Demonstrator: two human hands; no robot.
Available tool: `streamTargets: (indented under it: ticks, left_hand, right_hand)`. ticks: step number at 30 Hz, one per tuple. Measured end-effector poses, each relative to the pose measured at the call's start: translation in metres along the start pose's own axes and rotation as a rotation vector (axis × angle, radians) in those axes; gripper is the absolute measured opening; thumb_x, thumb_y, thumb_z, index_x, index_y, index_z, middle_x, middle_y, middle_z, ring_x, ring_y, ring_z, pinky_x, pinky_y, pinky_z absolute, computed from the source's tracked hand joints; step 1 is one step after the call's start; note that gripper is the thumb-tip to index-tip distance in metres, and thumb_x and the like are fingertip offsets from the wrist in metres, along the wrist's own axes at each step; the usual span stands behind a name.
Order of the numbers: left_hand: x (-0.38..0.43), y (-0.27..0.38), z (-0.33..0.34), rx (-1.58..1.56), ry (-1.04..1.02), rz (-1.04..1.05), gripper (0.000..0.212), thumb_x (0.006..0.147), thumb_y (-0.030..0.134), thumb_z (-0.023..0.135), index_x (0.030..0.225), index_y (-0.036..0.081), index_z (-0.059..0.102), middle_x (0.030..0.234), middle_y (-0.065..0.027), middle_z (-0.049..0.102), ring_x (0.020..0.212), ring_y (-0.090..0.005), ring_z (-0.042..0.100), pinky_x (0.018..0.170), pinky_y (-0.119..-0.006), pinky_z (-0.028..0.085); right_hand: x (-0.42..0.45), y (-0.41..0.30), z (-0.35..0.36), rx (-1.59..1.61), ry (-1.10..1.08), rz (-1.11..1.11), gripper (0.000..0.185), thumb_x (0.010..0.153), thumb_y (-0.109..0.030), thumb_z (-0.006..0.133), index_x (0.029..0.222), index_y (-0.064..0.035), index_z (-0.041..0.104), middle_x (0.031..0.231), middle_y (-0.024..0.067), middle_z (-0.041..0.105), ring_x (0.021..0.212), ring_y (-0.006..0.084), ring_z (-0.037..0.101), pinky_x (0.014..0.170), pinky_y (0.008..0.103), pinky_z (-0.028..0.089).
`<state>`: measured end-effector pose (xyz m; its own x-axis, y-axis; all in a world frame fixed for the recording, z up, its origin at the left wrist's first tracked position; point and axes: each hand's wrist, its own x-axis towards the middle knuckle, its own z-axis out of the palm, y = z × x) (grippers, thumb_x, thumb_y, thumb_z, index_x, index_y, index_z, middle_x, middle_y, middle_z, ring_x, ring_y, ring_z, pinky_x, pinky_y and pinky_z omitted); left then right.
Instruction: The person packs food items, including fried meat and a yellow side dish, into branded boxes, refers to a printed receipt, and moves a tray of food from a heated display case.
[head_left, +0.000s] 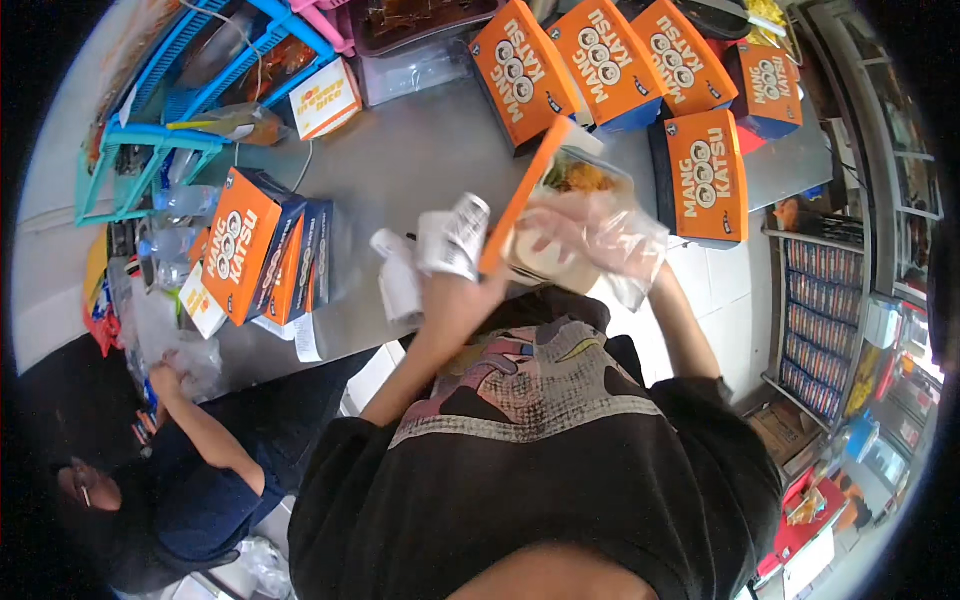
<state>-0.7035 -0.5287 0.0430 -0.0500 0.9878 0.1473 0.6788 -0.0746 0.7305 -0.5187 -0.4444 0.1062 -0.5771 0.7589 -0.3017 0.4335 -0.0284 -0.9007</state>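
Note:
An open cardboard food box (551, 259) is tilted up in front of my body, blurred by motion. Its orange lid (523, 199) stands edge-on to me, and orange and green food (581, 178) shows at the far end inside. My left hand (463, 296) grips the lid side near its lower edge. Curled white printed paper slips (457, 236) rise just beyond those fingers; whether they are held is unclear. Clear loose plastic covers my right hand (574, 229), which lies across the box opening. Blur and plastic hide how its fingers are set.
Several closed orange boxes (703, 176) stand at the far right of the metal table (405, 161). More boxes (234, 247) are stacked at left, near blue plastic racks (292, 37) and a white-topped box (324, 99). A co-worker's hand (166, 379) handles a clear bag (187, 356).

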Motion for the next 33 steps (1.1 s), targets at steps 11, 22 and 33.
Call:
streamTargets:
  ticks: [11, 22, 33]
  left_hand:
    - [0.004, -0.064, -0.073, -0.062, 0.162, -0.092, 0.025, 0.075, 0.002, 0.053, 0.099, 0.001, 0.059, 0.091, -0.0168, 0.060, 0.084, -0.0340, 0.058, 0.076, -0.037, 0.045]
    - [-0.083, -0.125, -0.021, -0.285, 0.175, -0.295, 0.039, 0.080, 0.028, 0.060, 0.106, -0.002, 0.055, 0.101, -0.0193, 0.059, 0.099, -0.0300, 0.057, 0.086, -0.036, 0.043]
    - [-0.061, -0.111, -0.043, -0.389, 0.089, -0.298, 0.064, 0.078, 0.046, 0.062, 0.120, -0.001, 0.050, 0.103, -0.0131, 0.058, 0.094, -0.0197, 0.056, 0.085, -0.030, 0.043]
  right_hand:
    - [0.040, 0.026, 0.020, -0.705, 0.461, -0.385, 0.030, 0.077, -0.017, 0.066, 0.095, -0.0047, 0.045, 0.073, 0.0161, 0.057, 0.062, 0.0371, 0.057, 0.053, 0.0424, 0.044]
    - [0.049, 0.103, 0.053, -0.450, 0.285, -0.158, 0.036, 0.084, -0.008, 0.050, 0.119, 0.0001, 0.048, 0.105, 0.0245, 0.059, 0.095, 0.0372, 0.058, 0.079, 0.0425, 0.046]
    - [0.068, 0.107, 0.007, 0.051, -0.093, 0.142, 0.044, 0.086, -0.040, 0.057, 0.113, -0.0053, 0.056, 0.107, 0.0091, 0.059, 0.098, 0.0204, 0.057, 0.081, 0.0337, 0.048]
